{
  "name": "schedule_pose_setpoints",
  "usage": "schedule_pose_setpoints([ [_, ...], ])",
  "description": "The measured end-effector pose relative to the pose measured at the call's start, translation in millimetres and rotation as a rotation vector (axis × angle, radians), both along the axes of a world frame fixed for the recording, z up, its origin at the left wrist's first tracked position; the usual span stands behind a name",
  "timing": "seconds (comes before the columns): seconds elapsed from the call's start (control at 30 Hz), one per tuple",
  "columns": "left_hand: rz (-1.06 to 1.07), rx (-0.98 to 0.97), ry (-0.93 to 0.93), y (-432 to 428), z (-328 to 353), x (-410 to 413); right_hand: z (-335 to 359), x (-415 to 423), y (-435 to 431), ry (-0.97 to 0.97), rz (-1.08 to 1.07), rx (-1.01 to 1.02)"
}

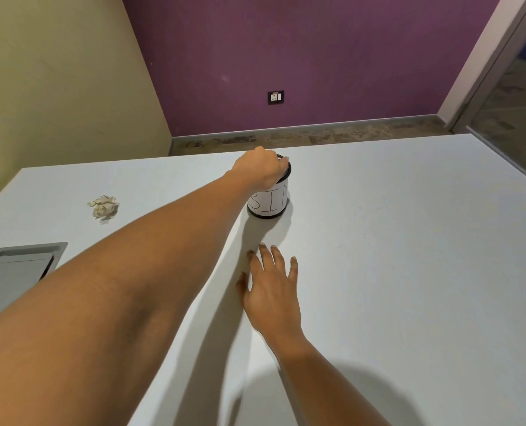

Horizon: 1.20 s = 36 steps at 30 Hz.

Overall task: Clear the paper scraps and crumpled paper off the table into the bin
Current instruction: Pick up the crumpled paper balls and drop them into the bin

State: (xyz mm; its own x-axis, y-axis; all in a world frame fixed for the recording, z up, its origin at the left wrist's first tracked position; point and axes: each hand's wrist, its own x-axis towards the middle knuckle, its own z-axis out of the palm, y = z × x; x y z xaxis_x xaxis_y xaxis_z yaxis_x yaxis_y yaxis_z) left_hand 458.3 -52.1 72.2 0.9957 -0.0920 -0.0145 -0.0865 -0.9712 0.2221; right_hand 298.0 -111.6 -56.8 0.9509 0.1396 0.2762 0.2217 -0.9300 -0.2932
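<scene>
A small black cylindrical bin (271, 202) with a white label reading "BIN" stands on the white table (394, 241) near its far edge. My left hand (260, 170) reaches across and rests over the bin's mouth, fingers curled downward; whatever they may hold is hidden. My right hand (271, 290) lies flat on the table just in front of the bin, fingers spread, holding nothing. A crumpled ball of paper (104, 206) sits on the table far to the left of the bin, apart from both hands.
A grey recessed cable hatch (19, 265) is set into the table at the left edge. Beyond the table's far edge are the floor, a purple wall with a socket (275, 97), and a glass door (513, 96) at the right.
</scene>
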Motion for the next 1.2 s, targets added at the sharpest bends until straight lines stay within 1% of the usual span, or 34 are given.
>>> schedule_pose_setpoints([
  [0.03, 0.004, -0.006, 0.018, -1.5, 0.0, 0.4, -0.3, 0.2, -0.1, 0.004, 0.004, -0.002],
  [0.1, -0.002, 0.049, 0.062, -4.1, 1.0, 0.0, -0.8, 0.3, -0.8, 0.006, 0.004, -0.016],
  [0.2, -0.004, 0.114, 0.025, -6.1, -0.5, -3.8, -0.7, 0.3, -0.9, 0.019, 0.004, 0.001],
  [0.3, -0.008, 0.051, -0.106, -4.4, 1.5, -7.8, 0.0, -0.2, -0.1, 0.026, -0.002, 0.014],
  [0.4, 0.021, -0.102, -0.315, 3.1, 4.5, -16.3, 0.3, -0.6, 0.7, 0.059, 0.010, 0.050],
  [0.5, 0.176, -0.270, -0.516, 27.5, 1.8, -27.9, 1.4, -2.3, 0.7, 0.034, -0.009, 0.022],
  [0.57, 0.290, -0.299, -0.545, 54.5, -5.6, -37.5, 1.6, -3.3, 0.9, 0.003, -0.026, 0.009],
  [0.63, 0.388, -0.286, -0.516, 87.2, -16.1, -46.2, 1.6, -3.5, 0.9, 0.002, -0.023, 0.016],
  [0.73, 0.518, -0.209, -0.358, 138.7, -34.8, -56.6, 0.4, -3.0, 0.1, 0.048, 0.012, 0.027],
  [0.8, 0.548, -0.130, -0.224, 168.9, -45.9, -62.8, -0.5, -2.5, -0.4, 0.103, 0.039, 0.034],
  [0.87, 0.570, -0.054, -0.127, 194.2, -54.8, -69.9, -1.0, -2.4, -0.9, 0.119, 0.047, 0.029],
  [0.93, 0.609, -0.036, -0.075, 215.6, -61.5, -74.5, -0.4, -2.3, -1.4, 0.118, 0.047, 0.029],
  [1.0, 0.640, -0.062, -0.050, 232.6, -67.3, -75.8, -0.1, -2.0, -1.3, 0.130, 0.047, 0.030],
  [1.1, 0.636, -0.065, -0.020, 250.2, -70.8, -72.3, 0.8, -2.1, -1.0, 0.127, 0.046, 0.032],
  [1.2, 0.551, 0.041, 0.076, 262.6, -72.7, -65.7, 2.1, -2.1, -1.1, 0.138, 0.047, 0.034],
])
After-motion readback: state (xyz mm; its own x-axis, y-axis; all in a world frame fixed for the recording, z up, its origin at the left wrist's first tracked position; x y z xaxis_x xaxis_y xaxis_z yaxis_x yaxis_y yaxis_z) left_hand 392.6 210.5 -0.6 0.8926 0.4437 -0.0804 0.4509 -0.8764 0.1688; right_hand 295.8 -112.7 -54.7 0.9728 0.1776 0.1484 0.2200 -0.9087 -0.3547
